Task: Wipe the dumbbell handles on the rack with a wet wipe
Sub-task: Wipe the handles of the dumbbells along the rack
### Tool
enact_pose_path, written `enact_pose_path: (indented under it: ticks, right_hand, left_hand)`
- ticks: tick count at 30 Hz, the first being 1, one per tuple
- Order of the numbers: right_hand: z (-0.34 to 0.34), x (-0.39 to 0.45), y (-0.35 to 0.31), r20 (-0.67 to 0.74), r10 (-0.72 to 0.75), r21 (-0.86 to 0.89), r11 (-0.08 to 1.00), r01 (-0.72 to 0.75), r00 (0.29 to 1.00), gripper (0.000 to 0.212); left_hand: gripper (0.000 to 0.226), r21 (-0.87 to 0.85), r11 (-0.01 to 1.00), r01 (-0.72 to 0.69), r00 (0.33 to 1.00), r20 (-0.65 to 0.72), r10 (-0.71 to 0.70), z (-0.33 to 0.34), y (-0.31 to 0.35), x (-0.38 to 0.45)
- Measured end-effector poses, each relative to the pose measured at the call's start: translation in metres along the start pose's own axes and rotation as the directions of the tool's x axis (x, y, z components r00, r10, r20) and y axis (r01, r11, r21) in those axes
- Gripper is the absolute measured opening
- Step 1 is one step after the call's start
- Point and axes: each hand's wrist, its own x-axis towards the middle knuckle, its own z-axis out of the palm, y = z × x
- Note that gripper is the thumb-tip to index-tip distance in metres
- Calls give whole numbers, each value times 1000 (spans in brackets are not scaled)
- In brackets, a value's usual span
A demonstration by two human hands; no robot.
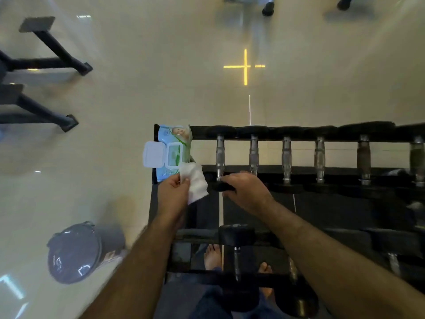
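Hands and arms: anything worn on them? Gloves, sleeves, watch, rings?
Nothing worn that the head view shows. The left hand and right hand are bare, with no gloves. Both forearms are bare down to the bottom edge of the frame, with no sleeve cuffs in view. No watch or band on either wrist. The picture is too soft to rule out a thin ring.

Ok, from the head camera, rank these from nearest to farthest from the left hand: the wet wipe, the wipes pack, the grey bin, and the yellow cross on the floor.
1. Wet wipe, pinched in the left hand.
2. Wipes pack, just above the hand on the rack's left end.
3. Grey bin, lower left on the floor.
4. Yellow cross, far up the floor.
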Motion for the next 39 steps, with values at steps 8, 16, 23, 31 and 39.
enact_pose_path:
  ticks: [8,16,23,31,39]
  right_hand:
    - [31,-10,46,-187,-294,-267,934,239,937,48]
    - [39,-4,64,-241,-351,-217,928,302,905,46]
    - [25,0,73,-146,-432,-233,889,393,890,35]
    - [37,-8,74,-213,-415,-232,901,367,884,36]
    - [41,-10,75,-210,-419,-255,896,364,884,40]
  left_hand:
    - [28,519,671,-529,805,56,591,54,34,33]
    - [50,625,-55,-779,473,643,602,80,36,92]
    - [57,438,-180,-881,391,887,246,44,23,78]
    - [40,584,224,-780,521,408,750,56,45,67]
    - [59,376,-281,-883,297,911,288,68,37,89]
